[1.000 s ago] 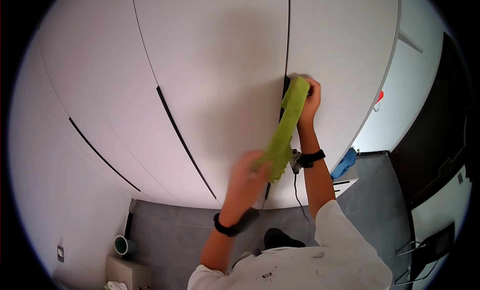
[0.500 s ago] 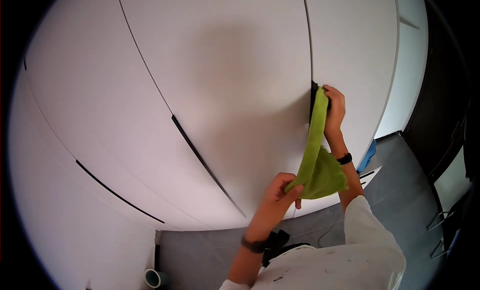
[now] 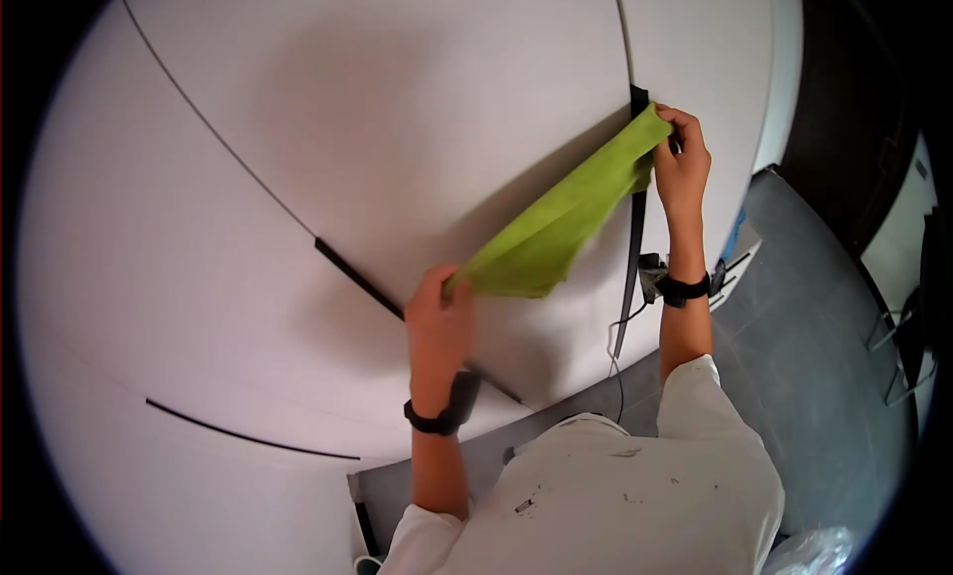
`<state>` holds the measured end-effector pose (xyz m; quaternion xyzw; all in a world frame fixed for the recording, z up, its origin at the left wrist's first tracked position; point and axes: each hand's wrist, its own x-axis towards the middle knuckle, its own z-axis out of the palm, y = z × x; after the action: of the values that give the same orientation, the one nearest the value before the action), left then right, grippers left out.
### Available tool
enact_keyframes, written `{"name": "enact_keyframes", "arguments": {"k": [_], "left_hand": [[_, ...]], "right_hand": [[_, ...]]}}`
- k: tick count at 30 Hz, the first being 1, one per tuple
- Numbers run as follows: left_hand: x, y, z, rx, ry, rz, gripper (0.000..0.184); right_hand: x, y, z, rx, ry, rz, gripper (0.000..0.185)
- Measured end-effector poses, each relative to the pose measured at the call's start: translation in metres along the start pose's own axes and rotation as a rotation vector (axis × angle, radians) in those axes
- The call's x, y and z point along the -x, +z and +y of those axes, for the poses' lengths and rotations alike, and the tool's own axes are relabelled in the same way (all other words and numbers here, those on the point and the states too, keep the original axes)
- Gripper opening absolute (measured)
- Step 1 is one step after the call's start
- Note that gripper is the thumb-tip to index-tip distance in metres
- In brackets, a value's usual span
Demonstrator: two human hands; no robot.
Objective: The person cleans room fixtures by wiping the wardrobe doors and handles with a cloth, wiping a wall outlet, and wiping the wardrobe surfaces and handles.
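A green cloth (image 3: 551, 228) is stretched slantwise between my two hands, in front of a white cabinet door. My left hand (image 3: 440, 312), slightly blurred, pinches its lower left corner, close to a black handle strip (image 3: 359, 279). Higher up, my right hand (image 3: 683, 158) grips the upper right corner beside the long black handle strip (image 3: 636, 228) along the door gap. The cloth's lower edge hangs loose in a fold. It covers part of the right handle strip.
White cabinet doors (image 3: 228, 307) fill the left and middle. A low white unit (image 3: 735, 267) with blue material stands at right on the grey floor (image 3: 794, 317). A dark chair (image 3: 908, 352) is at the far right, and clear plastic (image 3: 809, 552) lies below.
My left hand has moved up and left, pulling the cloth from hanging steeply to a wide slant. My right hand has risen slightly. The view has shifted.
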<state>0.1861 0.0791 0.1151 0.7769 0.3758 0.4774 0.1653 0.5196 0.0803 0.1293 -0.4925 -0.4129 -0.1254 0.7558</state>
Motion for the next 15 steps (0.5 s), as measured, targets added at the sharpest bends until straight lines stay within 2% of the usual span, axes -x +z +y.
{"name": "enact_keyframes", "arguments": {"k": [1,2,4,6,8,12,14,15], "left_hand": [[-0.002,-0.004,0.006,0.059,-0.113,0.019,0.015],[-0.001,-0.008,0.003,0.08,-0.089,0.012,0.015],[-0.002,-0.016,-0.007,0.153,-0.066,0.032,0.014],[0.0,-0.018,-0.006,0.133,-0.06,-0.011,0.013],[0.011,-0.02,-0.001,0.106,-0.106,-0.064,0.013],[0.006,-0.021,0.003,0.162,-0.11,-0.102,0.013],[0.002,-0.026,0.0,0.168,-0.112,-0.094,0.013],[0.0,-0.028,-0.002,0.169,-0.092,-0.089,0.013]], "right_hand": [[-0.002,-0.005,-0.004,-0.017,-0.063,-0.038,0.029],[-0.005,-0.01,-0.005,-0.001,-0.083,-0.018,0.029],[-0.011,-0.014,-0.002,0.417,-0.593,0.039,0.026],[-0.009,-0.005,0.006,0.408,-0.549,0.016,0.028],[0.0,0.003,0.015,0.394,-0.411,0.059,0.029],[-0.002,0.0,0.016,0.491,-0.505,0.127,0.028],[-0.006,-0.004,0.013,0.451,-0.497,0.077,0.028],[-0.007,-0.005,0.012,0.41,-0.41,0.033,0.028]]}}
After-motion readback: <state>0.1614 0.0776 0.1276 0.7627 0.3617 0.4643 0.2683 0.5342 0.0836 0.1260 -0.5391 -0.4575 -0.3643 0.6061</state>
